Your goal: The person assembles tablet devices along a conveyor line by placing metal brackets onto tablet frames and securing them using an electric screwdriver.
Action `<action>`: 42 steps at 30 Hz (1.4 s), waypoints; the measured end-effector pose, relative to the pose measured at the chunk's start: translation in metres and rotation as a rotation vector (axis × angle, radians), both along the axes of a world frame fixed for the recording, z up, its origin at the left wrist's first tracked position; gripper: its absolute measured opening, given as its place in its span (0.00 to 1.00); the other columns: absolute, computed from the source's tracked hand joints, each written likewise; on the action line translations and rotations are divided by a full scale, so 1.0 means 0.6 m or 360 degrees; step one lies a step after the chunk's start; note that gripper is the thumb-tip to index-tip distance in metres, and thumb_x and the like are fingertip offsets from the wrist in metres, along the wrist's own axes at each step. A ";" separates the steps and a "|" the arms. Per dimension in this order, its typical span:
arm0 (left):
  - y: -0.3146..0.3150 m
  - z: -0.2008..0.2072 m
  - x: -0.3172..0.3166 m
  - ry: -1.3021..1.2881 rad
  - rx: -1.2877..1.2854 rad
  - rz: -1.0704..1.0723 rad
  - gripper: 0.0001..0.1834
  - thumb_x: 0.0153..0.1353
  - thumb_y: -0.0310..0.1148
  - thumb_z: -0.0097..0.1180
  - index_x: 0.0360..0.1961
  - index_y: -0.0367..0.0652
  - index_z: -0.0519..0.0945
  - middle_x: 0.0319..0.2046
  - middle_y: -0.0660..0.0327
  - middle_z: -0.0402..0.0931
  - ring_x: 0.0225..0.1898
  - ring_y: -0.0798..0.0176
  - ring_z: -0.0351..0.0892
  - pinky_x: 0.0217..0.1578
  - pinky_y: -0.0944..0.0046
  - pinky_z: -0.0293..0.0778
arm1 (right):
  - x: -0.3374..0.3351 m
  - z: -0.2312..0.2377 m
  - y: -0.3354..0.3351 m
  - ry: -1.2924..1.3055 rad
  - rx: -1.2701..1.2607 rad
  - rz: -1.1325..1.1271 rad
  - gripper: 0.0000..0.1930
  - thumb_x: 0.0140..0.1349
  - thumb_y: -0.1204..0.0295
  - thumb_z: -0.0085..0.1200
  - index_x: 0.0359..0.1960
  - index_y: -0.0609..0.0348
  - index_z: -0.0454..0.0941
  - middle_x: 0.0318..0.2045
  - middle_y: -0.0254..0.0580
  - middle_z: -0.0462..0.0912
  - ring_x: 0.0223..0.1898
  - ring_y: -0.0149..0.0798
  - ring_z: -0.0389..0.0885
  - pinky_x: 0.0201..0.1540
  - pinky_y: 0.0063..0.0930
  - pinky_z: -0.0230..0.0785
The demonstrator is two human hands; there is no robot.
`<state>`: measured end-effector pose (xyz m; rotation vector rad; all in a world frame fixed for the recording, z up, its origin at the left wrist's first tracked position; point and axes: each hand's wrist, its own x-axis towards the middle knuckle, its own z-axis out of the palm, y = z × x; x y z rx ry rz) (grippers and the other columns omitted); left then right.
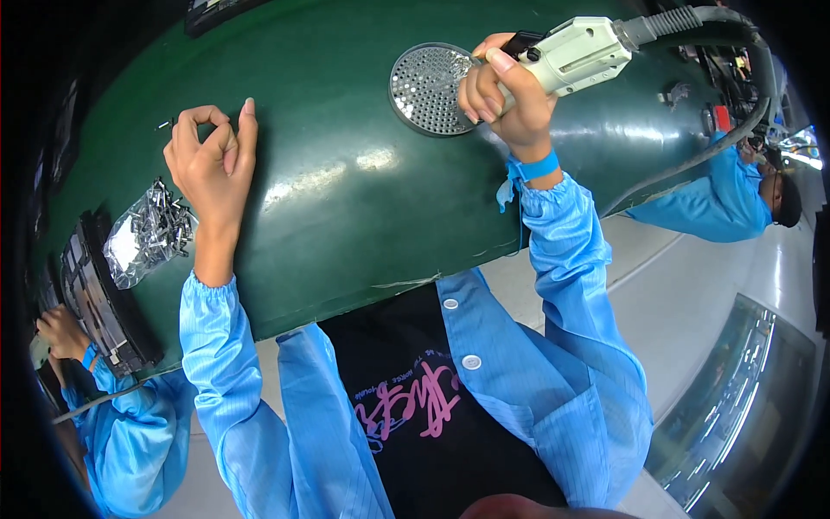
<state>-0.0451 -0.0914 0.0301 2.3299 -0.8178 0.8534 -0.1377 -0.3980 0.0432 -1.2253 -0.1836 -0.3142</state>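
My right hand [510,95] is closed around a pale green handheld power tool [590,57] with a black front part and a ribbed cable sleeve. Directly by its fingertips lies a round metal dish [425,91] full of small holes, its right rim partly covered by the hand. My left hand [212,160] hovers at the left with fingers curled in and thumb sticking up; anything inside them is hidden. A tiny dark metal part [166,124] shows at the outer side of those fingers; whether it is held, I cannot tell. Beside the left wrist sits a clear plastic bag [149,235] of small dark metal parts.
The green table [346,233] has a worn front edge. A black rack-like case [108,298] stands at its left end. A grey cable [761,69] loops from the tool down the right side. Co-workers in blue sleeves [705,199] sit to the right and left.
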 end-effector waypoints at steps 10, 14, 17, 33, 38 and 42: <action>0.003 -0.012 0.003 0.0186 -0.0173 0.0067 0.23 0.54 0.26 0.69 0.10 0.42 0.67 0.27 0.62 0.77 0.26 0.63 0.72 0.29 0.62 0.64 | 0.002 0.011 0.015 0.0017 -0.0150 -0.0055 0.10 0.69 0.73 0.40 0.43 0.69 0.70 0.12 0.32 0.60 0.10 0.28 0.58 0.16 0.29 0.60; -0.005 0.004 -0.003 0.0148 -0.0321 -0.0237 0.12 0.57 0.24 0.67 0.23 0.39 0.75 0.28 0.60 0.76 0.26 0.64 0.73 0.29 0.64 0.68 | 0.000 0.022 0.018 -0.0006 -0.0102 -0.0035 0.11 0.68 0.73 0.40 0.44 0.69 0.70 0.12 0.32 0.60 0.10 0.28 0.58 0.16 0.29 0.60; -0.054 0.012 -0.053 0.0796 -0.0524 -0.0490 0.06 0.62 0.25 0.65 0.33 0.36 0.80 0.28 0.64 0.76 0.29 0.72 0.73 0.29 0.72 0.68 | 0.002 0.026 0.002 -0.0118 0.0033 0.0053 0.11 0.69 0.73 0.40 0.45 0.69 0.70 0.12 0.32 0.60 0.10 0.28 0.58 0.16 0.29 0.61; -0.084 0.000 -0.107 0.3304 -0.1660 -0.1355 0.17 0.70 0.36 0.56 0.49 0.31 0.79 0.41 0.55 0.82 0.29 0.74 0.73 0.29 0.75 0.71 | 0.003 0.113 0.114 -0.0241 0.0115 0.0404 0.13 0.69 0.72 0.38 0.47 0.70 0.70 0.12 0.31 0.61 0.11 0.27 0.61 0.16 0.28 0.62; -0.086 0.002 -0.107 0.3297 -0.1651 -0.1380 0.14 0.70 0.35 0.57 0.46 0.34 0.80 0.39 0.59 0.82 0.30 0.74 0.74 0.30 0.74 0.72 | 0.003 0.114 0.118 -0.0208 0.0109 0.0353 0.13 0.69 0.72 0.38 0.46 0.69 0.69 0.12 0.30 0.60 0.11 0.27 0.60 0.16 0.28 0.61; -0.088 0.006 -0.108 0.3314 -0.1684 -0.1390 0.13 0.70 0.34 0.57 0.46 0.34 0.80 0.39 0.59 0.82 0.31 0.73 0.75 0.31 0.73 0.74 | 0.003 0.117 0.119 -0.0223 0.0066 0.0340 0.13 0.69 0.72 0.37 0.47 0.70 0.69 0.12 0.30 0.60 0.11 0.27 0.60 0.16 0.28 0.61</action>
